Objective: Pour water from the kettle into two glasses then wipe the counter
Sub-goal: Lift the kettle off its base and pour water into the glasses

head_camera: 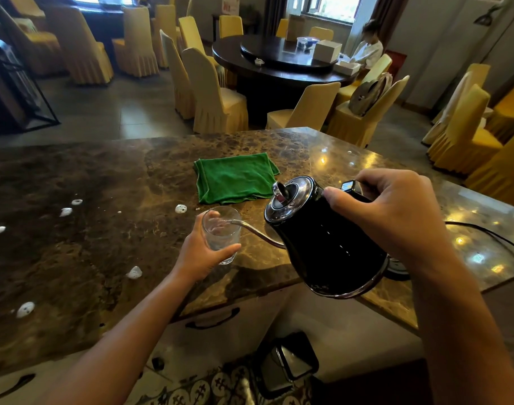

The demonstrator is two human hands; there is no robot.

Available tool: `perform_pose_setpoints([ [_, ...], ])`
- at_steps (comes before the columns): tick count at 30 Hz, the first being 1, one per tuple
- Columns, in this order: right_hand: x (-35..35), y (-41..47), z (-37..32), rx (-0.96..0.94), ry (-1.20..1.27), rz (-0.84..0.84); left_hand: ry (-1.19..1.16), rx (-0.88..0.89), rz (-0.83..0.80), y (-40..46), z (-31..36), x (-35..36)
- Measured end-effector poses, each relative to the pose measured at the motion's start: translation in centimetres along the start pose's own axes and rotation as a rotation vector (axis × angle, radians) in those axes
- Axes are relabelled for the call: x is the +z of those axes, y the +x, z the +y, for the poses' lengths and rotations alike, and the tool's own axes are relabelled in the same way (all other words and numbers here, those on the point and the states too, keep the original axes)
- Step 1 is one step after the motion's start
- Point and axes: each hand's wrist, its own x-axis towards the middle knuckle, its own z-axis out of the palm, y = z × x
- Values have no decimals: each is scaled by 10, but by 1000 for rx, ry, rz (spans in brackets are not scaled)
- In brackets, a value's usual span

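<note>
Right hand [396, 217] wraps the tilted kettle [323, 244] handle; left hand [203, 255] curls around 1 glass [220, 232] on the counter [104, 185]. Keep the spout inside the rim, pouring slowly.

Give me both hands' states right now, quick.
Left hand: closed around the glass.
Right hand: closed on the kettle handle, kettle tilted, spout in the glass.

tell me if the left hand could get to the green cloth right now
Probably not yet: the left hand is holding the glass under the kettle spout. The green cloth lies uncovered just beyond.
</note>
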Motion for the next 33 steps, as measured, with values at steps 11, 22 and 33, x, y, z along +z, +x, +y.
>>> perform_pose_setpoints([
  [11, 0, 0, -2, -19, -11, -16, -7, 4, 1, -1, -2, 0],
  [22, 6, -12, 15, 64, 32, 20, 2, -16, 3, -1, -3, -1],
  [33, 32, -70, 66, 487, 451, 62, -8, -24, -6, -1, -3, -1],
])
